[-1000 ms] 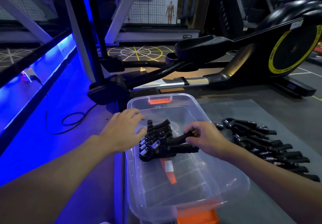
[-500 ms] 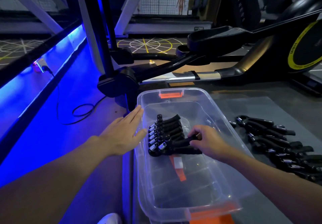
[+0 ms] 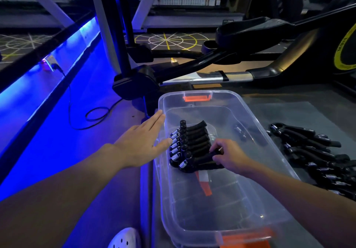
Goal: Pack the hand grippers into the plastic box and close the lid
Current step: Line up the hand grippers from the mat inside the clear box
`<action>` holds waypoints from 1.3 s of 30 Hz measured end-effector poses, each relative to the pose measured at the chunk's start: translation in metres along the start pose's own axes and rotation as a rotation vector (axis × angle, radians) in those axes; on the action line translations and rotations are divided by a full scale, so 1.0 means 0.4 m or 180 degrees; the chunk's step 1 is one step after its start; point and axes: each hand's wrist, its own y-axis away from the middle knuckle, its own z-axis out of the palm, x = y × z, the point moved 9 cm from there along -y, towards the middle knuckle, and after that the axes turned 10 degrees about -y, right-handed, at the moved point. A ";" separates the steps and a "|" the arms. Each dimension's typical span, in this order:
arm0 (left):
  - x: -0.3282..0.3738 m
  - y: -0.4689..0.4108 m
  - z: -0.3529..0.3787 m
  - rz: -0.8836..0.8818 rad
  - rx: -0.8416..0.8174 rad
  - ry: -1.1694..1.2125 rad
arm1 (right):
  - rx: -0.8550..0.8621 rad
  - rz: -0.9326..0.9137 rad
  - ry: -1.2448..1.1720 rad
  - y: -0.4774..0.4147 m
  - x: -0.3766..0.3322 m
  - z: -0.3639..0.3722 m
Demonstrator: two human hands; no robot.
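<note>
We see the right hand [image 3: 229, 155] inside the box, its fingers curled round one handle of the nearest black hand gripper with a steel coil spring [image 3: 200, 162], which lies at the front of a row of matching black hand grippers [image 3: 194, 138] packed side by side, springs to the left and handles pointing right. The left hand [image 3: 140, 143] lies flat with straight fingers along the outside of the box's left wall, its thumb at the rim just beside the springs; we cannot tell whether it presses on the wall. Both hands work at the clear rectangular plastic box [image 3: 212, 213], which stands open on the floor with an orange latch [image 3: 196, 98] at its far end and another orange clip [image 3: 247, 238], blurred, at its near end; an orange and white label [image 3: 204, 183] shows at its bottom. To the right of the box, on a grey floor mat [image 3: 289, 112], a second row of black hand grippers [image 3: 312, 151] lies outside it. Beyond the box stands a black elliptical trainer with a yellow ring on its wheel housing [image 3: 269, 35]. To the left a black cable [image 3: 92, 112] loops across the blue-lit floor, and a white perforated shoe [image 3: 125, 238] shows at the bottom edge.
</note>
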 end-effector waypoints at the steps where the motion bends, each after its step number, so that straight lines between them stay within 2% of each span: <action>1: 0.001 0.000 -0.001 0.0006 -0.0001 -0.0014 | 0.0010 0.0009 -0.0017 -0.003 0.005 0.000; 7: 0.003 0.000 0.000 -0.0042 0.0003 -0.0009 | -0.0062 0.0085 0.0005 -0.012 0.031 0.020; 12: 0.004 -0.003 0.003 0.0020 0.0025 -0.0016 | -0.0194 -0.0022 0.0488 -0.014 0.046 0.040; 21: 0.006 -0.003 0.001 -0.0012 0.0069 -0.0039 | -0.0143 0.0088 0.0414 -0.031 0.059 0.030; 31: 0.004 -0.003 0.002 -0.0024 0.0110 -0.0006 | -0.0159 -0.0387 0.0393 -0.040 0.013 0.055; 39: 0.009 -0.001 0.002 -0.0026 0.0047 -0.0008 | -0.0118 -0.0438 0.0563 -0.033 0.005 0.056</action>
